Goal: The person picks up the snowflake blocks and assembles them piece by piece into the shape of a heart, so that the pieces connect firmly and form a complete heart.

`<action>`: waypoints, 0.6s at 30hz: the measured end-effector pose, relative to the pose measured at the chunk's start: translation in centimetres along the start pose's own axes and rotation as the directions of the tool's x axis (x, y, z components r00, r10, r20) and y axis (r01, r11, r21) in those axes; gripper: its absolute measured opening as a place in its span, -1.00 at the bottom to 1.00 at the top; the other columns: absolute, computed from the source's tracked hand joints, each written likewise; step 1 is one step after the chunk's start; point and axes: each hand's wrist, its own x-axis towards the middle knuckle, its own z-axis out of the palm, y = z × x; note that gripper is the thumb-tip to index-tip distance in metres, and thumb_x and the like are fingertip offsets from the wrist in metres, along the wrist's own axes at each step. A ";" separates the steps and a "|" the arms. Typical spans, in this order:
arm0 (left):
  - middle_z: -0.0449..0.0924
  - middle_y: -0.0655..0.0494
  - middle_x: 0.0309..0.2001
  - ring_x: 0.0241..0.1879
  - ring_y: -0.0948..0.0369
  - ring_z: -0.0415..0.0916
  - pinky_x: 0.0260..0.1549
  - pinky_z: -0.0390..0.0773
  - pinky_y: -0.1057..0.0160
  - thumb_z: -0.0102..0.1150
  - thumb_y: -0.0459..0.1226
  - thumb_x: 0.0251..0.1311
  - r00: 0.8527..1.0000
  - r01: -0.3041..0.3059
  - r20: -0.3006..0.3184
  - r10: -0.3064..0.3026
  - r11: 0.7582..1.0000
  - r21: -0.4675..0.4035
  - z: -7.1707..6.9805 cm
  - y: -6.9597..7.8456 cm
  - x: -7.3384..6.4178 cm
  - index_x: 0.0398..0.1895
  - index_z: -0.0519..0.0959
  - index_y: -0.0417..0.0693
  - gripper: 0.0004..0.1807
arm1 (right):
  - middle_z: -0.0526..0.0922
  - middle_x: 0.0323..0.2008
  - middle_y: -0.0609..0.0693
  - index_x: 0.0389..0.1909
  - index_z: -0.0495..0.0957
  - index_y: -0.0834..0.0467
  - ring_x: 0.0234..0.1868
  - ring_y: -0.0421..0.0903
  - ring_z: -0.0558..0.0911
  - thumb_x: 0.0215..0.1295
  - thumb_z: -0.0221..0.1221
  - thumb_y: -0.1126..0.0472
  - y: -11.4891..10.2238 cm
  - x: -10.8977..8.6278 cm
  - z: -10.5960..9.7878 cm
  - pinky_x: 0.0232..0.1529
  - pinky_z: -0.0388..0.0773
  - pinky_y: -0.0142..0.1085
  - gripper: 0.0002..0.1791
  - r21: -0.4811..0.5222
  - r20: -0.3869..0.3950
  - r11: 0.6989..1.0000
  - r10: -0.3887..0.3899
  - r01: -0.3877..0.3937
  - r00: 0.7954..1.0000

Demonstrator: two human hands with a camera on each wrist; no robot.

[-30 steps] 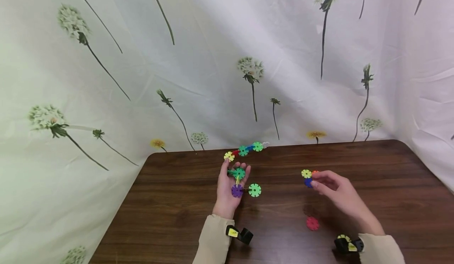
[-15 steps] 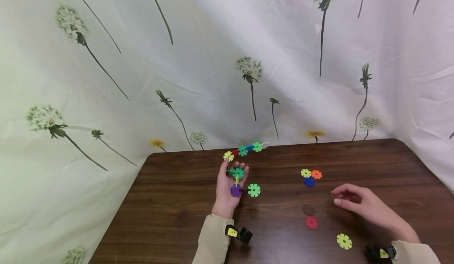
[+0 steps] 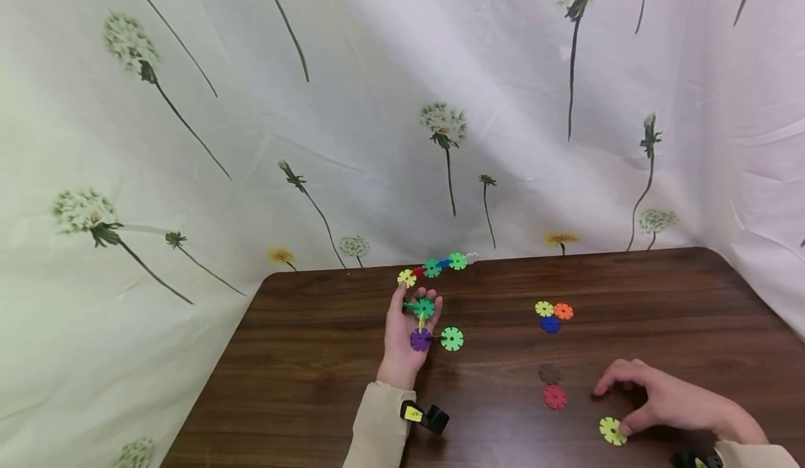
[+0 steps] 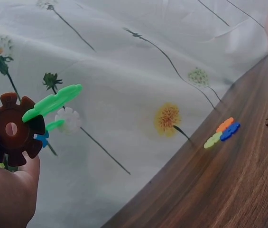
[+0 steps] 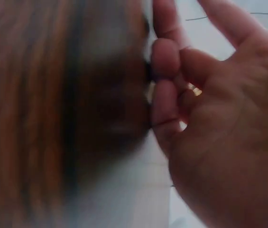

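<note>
My left hand point(image 3: 399, 349), palm up, holds a chain of slotted plastic snowflake discs point(image 3: 424, 308) above the table. The chain bends from a yellow disc by the thumb to green, blue and clear pieces, and down to a purple and a light green disc. In the left wrist view a brown disc point(image 4: 28, 137) joins a green one point(image 4: 58, 100). At front right, my right hand point(image 3: 676, 401) arches over the table, its thumb tip at the edge of a flat yellow disc point(image 3: 610, 431) and its index finger apart from it. The right wrist view shows curved fingers point(image 5: 164, 102).
Loose yellow point(image 3: 544, 308), orange point(image 3: 564, 311) and blue point(image 3: 550, 325) discs lie together on the wooden table point(image 3: 302, 356). Nearer are a brown disc point(image 3: 549, 373) and a red disc point(image 3: 555, 397). A dandelion-print cloth point(image 3: 377, 105) hangs behind the table.
My right hand has left the orange disc beside the yellow and blue ones and moved right and nearer, down to the single yellow disc. The left hand and its chain stay in place.
</note>
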 end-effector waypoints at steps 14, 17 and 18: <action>0.44 0.17 -0.20 -0.15 0.25 0.53 -0.01 0.61 0.30 -0.01 0.03 0.38 1.000 0.001 0.008 -0.001 1.000 -0.011 0.0 0.0 0.0 0.16 0.15 -0.04 -0.51 | 0.39 -0.20 -0.23 -0.19 0.54 -0.21 -0.14 -0.33 0.22 -0.13 0.43 0.05 -0.3 0.7 1.2 -0.20 0.06 -0.25 -0.58 -0.130 0.008 0.978 0.166 -0.164 0.986; 0.44 0.17 -0.20 -0.15 0.25 0.53 -0.02 0.61 0.30 -0.02 0.02 0.39 1.000 0.000 0.009 0.000 1.000 -0.010 0.0 0.0 0.0 0.19 0.13 -0.06 -0.48 | 0.37 -0.22 -0.22 -0.22 0.54 -0.20 -0.15 -0.32 0.21 -0.16 0.43 0.04 -0.6 0.8 1.2 -0.22 0.06 -0.22 -0.59 -0.136 0.001 0.977 0.169 -0.167 0.986; 0.44 0.17 -0.19 -0.15 0.25 0.53 -0.02 0.61 0.30 -0.01 0.02 0.38 1.000 0.000 0.010 0.001 1.000 -0.007 0.0 0.0 0.0 0.22 0.11 -0.06 -0.46 | 0.36 -0.22 -0.22 -0.24 0.54 -0.19 -0.16 -0.31 0.21 -0.17 0.43 0.04 -0.8 0.8 1.2 -0.23 0.06 -0.20 -0.60 -0.137 -0.003 0.977 0.166 -0.165 0.986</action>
